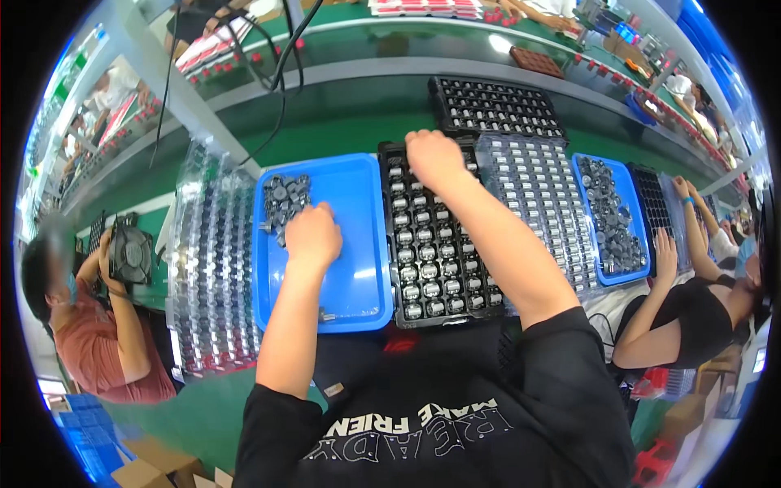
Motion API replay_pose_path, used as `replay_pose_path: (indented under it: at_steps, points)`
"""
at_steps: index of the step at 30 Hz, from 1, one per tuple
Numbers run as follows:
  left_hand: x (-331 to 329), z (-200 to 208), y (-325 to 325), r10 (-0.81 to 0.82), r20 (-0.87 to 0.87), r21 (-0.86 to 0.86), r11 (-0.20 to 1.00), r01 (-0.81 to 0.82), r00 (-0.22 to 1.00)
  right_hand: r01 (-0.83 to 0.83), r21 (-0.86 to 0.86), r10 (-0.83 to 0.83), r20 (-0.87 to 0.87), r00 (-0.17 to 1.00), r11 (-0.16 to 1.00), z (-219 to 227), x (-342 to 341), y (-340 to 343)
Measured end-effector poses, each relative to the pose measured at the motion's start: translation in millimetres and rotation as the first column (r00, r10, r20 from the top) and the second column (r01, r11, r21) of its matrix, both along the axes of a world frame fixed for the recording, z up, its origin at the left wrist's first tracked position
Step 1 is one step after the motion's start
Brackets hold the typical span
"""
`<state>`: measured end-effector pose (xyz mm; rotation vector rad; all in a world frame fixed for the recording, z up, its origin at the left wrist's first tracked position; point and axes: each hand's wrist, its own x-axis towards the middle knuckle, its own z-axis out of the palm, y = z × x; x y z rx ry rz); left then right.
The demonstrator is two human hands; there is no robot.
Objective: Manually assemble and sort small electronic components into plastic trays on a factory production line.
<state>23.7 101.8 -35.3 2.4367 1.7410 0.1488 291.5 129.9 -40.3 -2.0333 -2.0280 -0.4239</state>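
My left hand (315, 234) is over a blue tray (358, 260), fingers curled, at the near right edge of a pile of small dark grey caps (286, 199). Whatever is between those fingers is hidden by the hand. My right hand (436, 159) is closed, knuckles up, over the far part of a black compartment tray (404, 313). Its fingertips do not show, so I cannot make out what they hold. Small silvery cylindrical parts (429, 254) sit in this tray's pockets. A loose small part (327, 315) lies near the blue tray's front rim.
Clear plastic trays stand left (213, 268) and right (537, 195), the right one filled with silvery parts. Behind is another filled black tray (496, 106). A second blue tray (645, 264) holds dark caps. Co-workers sit on both sides; the left one holds a black fan (130, 252). Cables (281, 81) hang at the back.
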Motion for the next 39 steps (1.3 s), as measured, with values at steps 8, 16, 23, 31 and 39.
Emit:
replay_pose_path:
  at_steps: [8, 16, 23, 31, 39]
  points:
    - [-28.4, 11.8, -24.0, -0.039, 0.274, 0.116, 0.993, 0.008, 0.961, -0.158, -0.064, 0.143, -0.195, 0.970, 0.985, -6.5, -3.2, 6.6]
    - [-36.8, 31.6, -72.0, -0.068, 0.676, 0.137, 0.990, -0.034, 0.734, -0.121, 0.018, 0.118, -0.413, 0.903, 0.992, 20.2, 50.2, -3.2]
    - [-65.8, 23.7, -95.2, 0.012, 0.711, 0.148, 0.975, -0.166, 0.703, -0.264, -0.067, 0.201, -0.479, 0.854, 0.962, 13.1, 16.3, 13.2]
    - [-68.7, 11.7, -102.2, -0.005, 0.791, 0.098, 0.988, -0.119, 0.612, -0.216, -0.177, 0.095, -0.518, 0.850, 0.960, 15.4, 29.1, 6.7]
    - [-76.4, 14.3, -101.0, -0.026, 0.781, 0.124, 0.986, -0.113, 0.625, -0.294, -0.097, 0.242, -0.358, 0.902, 0.951, 19.0, 17.1, 8.4]
